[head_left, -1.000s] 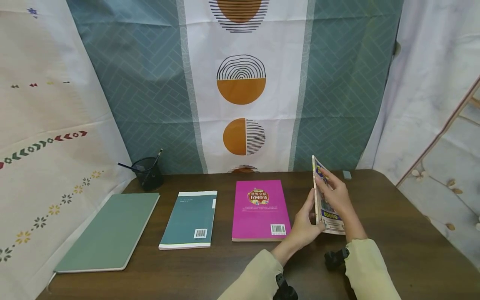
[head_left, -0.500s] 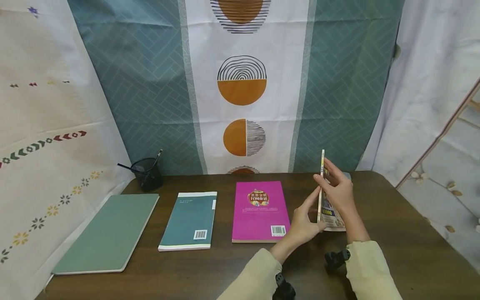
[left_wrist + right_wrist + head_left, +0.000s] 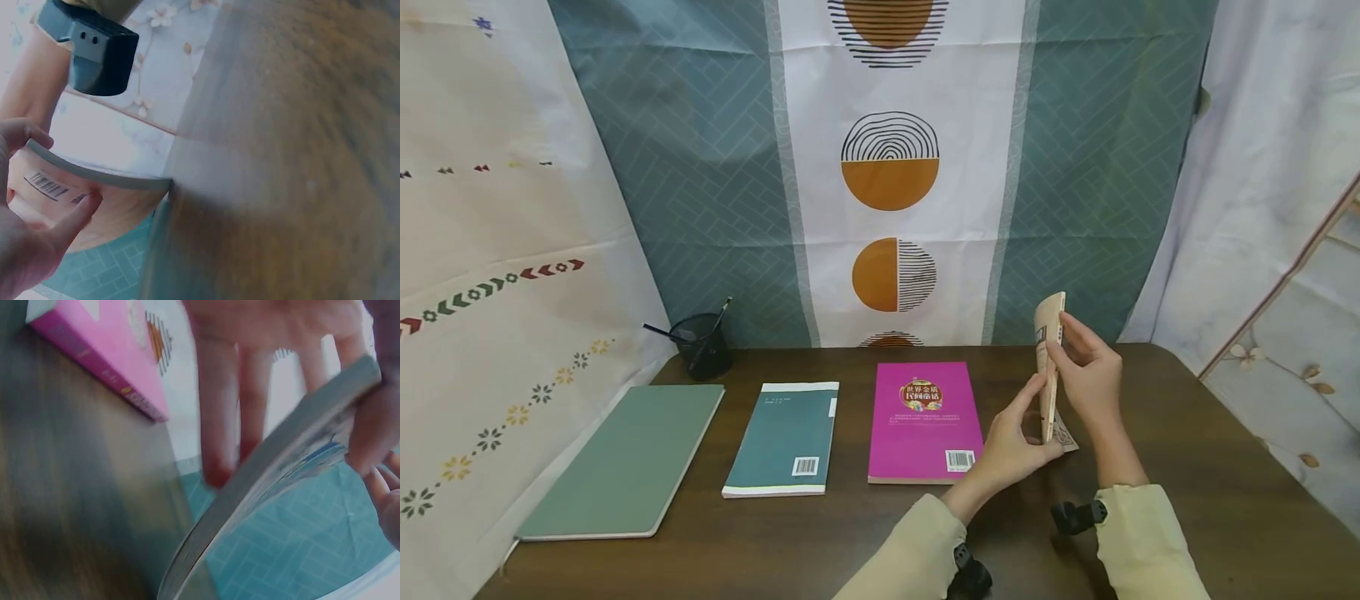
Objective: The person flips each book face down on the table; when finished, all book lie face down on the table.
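A thin paperback book point(image 3: 1048, 367) stands on edge at the right of the table, its beige back cover bowed and turned to the left. My left hand point(image 3: 1011, 442) grips its lower part. Higher up, my right hand point(image 3: 1092, 379) pinches its right side between thumb and fingers. In the left wrist view, a thumb presses beside the barcode on the bent book point(image 3: 53, 187). The right wrist view looks along the curved edge of the book point(image 3: 262, 465), with fingers on one face and a thumb on the other.
A pink book point(image 3: 921, 425) lies just left of my left hand. Farther left on the brown table point(image 3: 805, 550) are a teal book point(image 3: 782, 437), a large green notebook point(image 3: 625, 458) and a black mesh pen cup point(image 3: 703, 350). A patterned cloth point(image 3: 1075, 167) hangs behind.
The paperback has turned from showing its printed cover on the right, through edge-on, to showing its beige back on the left. My right hand has shifted slightly right; both hands keep hold.
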`<state>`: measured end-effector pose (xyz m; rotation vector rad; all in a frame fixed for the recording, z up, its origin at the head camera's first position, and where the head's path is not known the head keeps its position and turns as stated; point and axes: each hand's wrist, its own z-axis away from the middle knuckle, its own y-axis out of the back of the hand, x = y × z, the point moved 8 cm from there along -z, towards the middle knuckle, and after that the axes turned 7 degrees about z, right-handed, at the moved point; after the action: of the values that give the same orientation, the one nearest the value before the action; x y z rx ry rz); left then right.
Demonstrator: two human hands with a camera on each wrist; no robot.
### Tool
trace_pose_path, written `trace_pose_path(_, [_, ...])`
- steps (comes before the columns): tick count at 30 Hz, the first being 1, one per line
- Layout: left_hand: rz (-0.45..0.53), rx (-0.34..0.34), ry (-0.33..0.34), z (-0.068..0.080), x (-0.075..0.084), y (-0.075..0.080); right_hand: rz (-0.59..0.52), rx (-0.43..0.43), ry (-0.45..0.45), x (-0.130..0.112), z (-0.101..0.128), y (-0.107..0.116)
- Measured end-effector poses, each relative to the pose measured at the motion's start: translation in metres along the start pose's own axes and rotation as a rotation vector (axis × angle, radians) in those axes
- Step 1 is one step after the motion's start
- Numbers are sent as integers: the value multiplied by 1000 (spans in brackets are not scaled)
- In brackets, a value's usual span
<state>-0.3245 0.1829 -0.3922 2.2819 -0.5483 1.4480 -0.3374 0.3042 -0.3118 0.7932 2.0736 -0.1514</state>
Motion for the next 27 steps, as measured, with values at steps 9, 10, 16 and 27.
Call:
trace_pose_path(9, [10, 8, 132, -3, -15, 4, -21, 27, -51, -8, -1, 4])
trace_pose_path(10, [-2, 8, 140, -3, -15, 4, -25, 36, -57, -9, -1, 5])
trace_pose_path(16, [-71, 38, 193, -4, -17, 12, 19, 95, -61, -17, -5, 12])
trace_pose_path(27, [-20, 242, 163, -9, -21, 37, 62, 43, -128, -21, -5, 18])
